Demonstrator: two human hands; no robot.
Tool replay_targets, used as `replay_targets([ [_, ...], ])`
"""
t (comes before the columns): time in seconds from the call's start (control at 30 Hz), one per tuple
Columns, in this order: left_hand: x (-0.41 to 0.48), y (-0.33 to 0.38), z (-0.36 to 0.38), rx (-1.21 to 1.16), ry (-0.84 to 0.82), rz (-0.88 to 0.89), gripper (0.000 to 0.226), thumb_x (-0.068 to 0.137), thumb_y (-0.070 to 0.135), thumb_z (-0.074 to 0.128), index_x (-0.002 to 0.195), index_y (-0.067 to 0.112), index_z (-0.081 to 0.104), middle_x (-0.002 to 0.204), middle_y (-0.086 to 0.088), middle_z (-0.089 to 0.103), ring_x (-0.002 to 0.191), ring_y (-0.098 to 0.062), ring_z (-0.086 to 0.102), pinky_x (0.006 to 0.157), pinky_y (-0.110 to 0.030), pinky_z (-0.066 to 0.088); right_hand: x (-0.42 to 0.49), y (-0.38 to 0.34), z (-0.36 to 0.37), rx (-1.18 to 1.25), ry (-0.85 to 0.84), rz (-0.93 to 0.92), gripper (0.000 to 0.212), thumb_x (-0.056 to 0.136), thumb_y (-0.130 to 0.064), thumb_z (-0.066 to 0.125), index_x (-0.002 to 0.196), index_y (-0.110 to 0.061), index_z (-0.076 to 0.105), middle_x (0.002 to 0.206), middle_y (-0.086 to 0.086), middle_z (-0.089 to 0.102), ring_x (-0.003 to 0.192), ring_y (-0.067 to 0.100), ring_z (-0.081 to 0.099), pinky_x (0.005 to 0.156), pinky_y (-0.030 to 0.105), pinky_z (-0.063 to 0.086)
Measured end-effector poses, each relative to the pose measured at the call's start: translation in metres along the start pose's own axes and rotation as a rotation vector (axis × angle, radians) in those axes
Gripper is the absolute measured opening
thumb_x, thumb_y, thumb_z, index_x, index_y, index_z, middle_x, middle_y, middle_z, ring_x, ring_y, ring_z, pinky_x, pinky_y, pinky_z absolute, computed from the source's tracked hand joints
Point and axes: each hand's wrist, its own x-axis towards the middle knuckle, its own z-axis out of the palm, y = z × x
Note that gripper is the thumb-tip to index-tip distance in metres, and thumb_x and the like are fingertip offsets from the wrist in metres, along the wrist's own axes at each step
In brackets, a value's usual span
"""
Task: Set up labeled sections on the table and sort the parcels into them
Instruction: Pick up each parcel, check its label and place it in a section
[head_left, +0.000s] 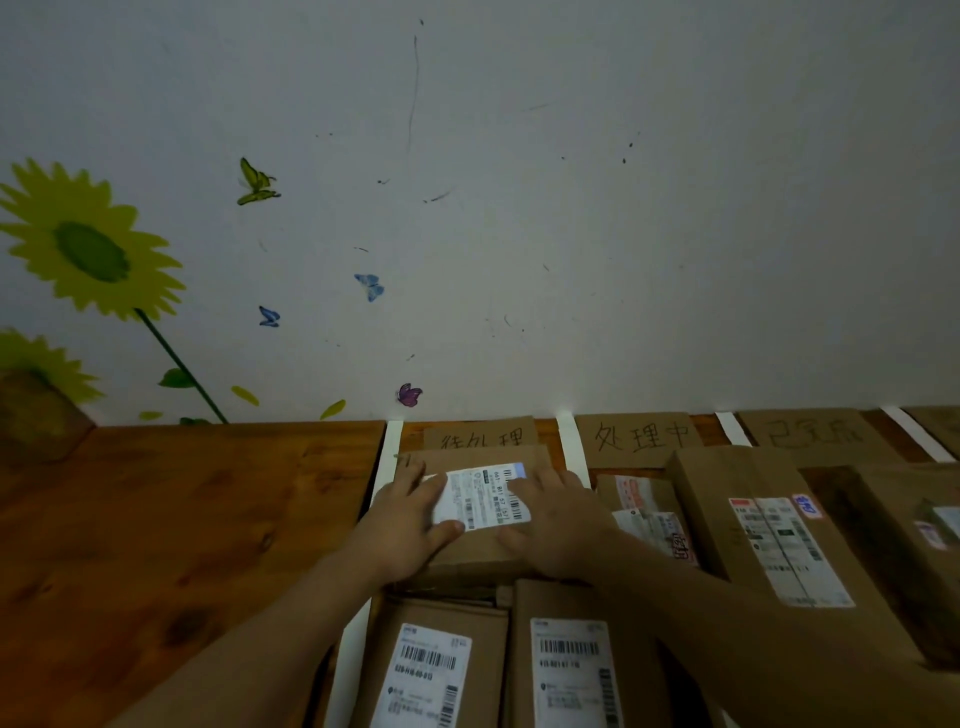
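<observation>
Rested left hand (410, 519) and right hand (556, 525) flat on one brown parcel (480, 553), fingers straight and spread wide, gripping nothing, either side of its white shipping label (483, 493). Found that parcel in the leftmost taped section of the wooden table (182, 519): cardboard sign (480, 434) at its 12 o'clock, white tape strip (387, 457) at 9 o'clock, two labelled boxes (436, 670) at 6 o'clock, a long carton (763, 535) at 3 o'clock.

Six parcels (779, 540), three labels (639, 436), four tape strips (571, 441)
</observation>
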Motion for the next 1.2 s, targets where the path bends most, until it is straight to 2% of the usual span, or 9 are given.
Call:
replay_targets([
  [0.2, -0.002, 0.004, -0.009, 0.0, 0.027, 0.015, 0.078, 0.08, 0.059, 0.057, 0.145, 0.028, 0.027, 0.155, 0.005, 0.013, 0.136, -0.022, 0.025, 0.108, -0.035, 0.029, -0.004, -0.003, -0.009, -0.002, -0.052, -0.02, 0.084, 0.082, -0.072, 0.044, 0.15, -0.025, 0.025, 0.155, 0.01, 0.019, 0.135, 0.032, 0.023, 0.109, 0.044, 0.028],
  [0.3, -0.001, 0.002, -0.009, 0.018, 0.005, 0.029, 0.076, 0.081, 0.06, 0.055, 0.145, 0.029, 0.027, 0.154, 0.004, 0.014, 0.135, -0.023, 0.025, 0.107, -0.036, 0.029, -0.004, -0.004, -0.009, -0.015, -0.032, -0.023, 0.084, 0.082, -0.073, 0.044, 0.148, -0.025, 0.028, 0.154, 0.009, 0.023, 0.135, 0.032, 0.023, 0.109, 0.045, 0.028],
  [0.4, -0.003, -0.003, -0.007, 0.114, -0.001, 0.033, 0.074, 0.084, 0.064, 0.044, 0.146, 0.033, 0.018, 0.157, 0.004, 0.002, 0.143, -0.028, 0.0, 0.113, -0.045, 0.015, -0.004, -0.009, -0.005, -0.062, 0.034, -0.07, 0.08, 0.084, -0.071, 0.04, 0.148, -0.024, 0.028, 0.156, 0.009, 0.02, 0.141, 0.03, 0.016, 0.112, 0.047, 0.023],
  [0.47, -0.005, -0.005, -0.002, 0.157, 0.005, 0.055, 0.075, 0.086, 0.066, 0.037, 0.148, 0.033, 0.011, 0.158, 0.004, -0.006, 0.142, -0.024, -0.015, 0.114, -0.045, 0.006, -0.005, -0.011, -0.003, -0.049, 0.007, -0.092, 0.079, 0.086, -0.068, 0.039, 0.15, -0.024, 0.023, 0.159, 0.009, 0.014, 0.145, 0.03, 0.009, 0.115, 0.049, 0.017],
  [0.57, -0.008, -0.005, 0.001, 0.134, 0.001, 0.053, 0.078, 0.084, 0.067, 0.039, 0.148, 0.033, 0.009, 0.158, 0.005, -0.004, 0.143, -0.021, -0.013, 0.114, -0.043, 0.005, -0.007, -0.01, -0.005, -0.038, -0.02, -0.099, 0.082, 0.085, -0.069, 0.042, 0.15, -0.023, 0.023, 0.157, 0.008, 0.019, 0.142, 0.027, 0.015, 0.113, 0.047, 0.022],
  [0.77, -0.012, -0.001, -0.002, 0.131, -0.002, 0.045, 0.079, 0.079, 0.068, 0.048, 0.145, 0.035, 0.019, 0.156, 0.008, 0.005, 0.141, -0.024, 0.006, 0.113, -0.043, 0.018, -0.012, -0.009, -0.011, -0.079, -0.053, -0.129, 0.082, 0.085, -0.071, 0.042, 0.149, -0.022, 0.027, 0.152, 0.008, 0.027, 0.137, 0.026, 0.023, 0.112, 0.044, 0.025],
  [1.03, -0.01, 0.001, -0.004, 0.195, -0.015, 0.028, 0.082, 0.078, 0.073, 0.043, 0.146, 0.039, 0.012, 0.157, 0.007, -0.002, 0.142, -0.026, -0.014, 0.114, -0.049, 0.008, -0.011, -0.011, -0.017, -0.089, -0.06, -0.107, 0.079, 0.085, -0.072, 0.038, 0.148, -0.025, 0.027, 0.152, 0.008, 0.026, 0.138, 0.028, 0.022, 0.113, 0.046, 0.021],
  [1.2, -0.009, -0.006, -0.018, 0.142, -0.033, -0.009, 0.087, 0.073, 0.079, 0.041, 0.145, 0.044, 0.009, 0.158, 0.006, -0.003, 0.142, -0.026, -0.014, 0.112, -0.053, 0.005, -0.001, -0.026, -0.036, -0.031, 0.007, -0.131, 0.076, 0.082, -0.075, 0.039, 0.141, -0.028, 0.035, 0.14, 0.005, 0.041, 0.125, 0.023, 0.034, 0.105, 0.044, 0.028],
])
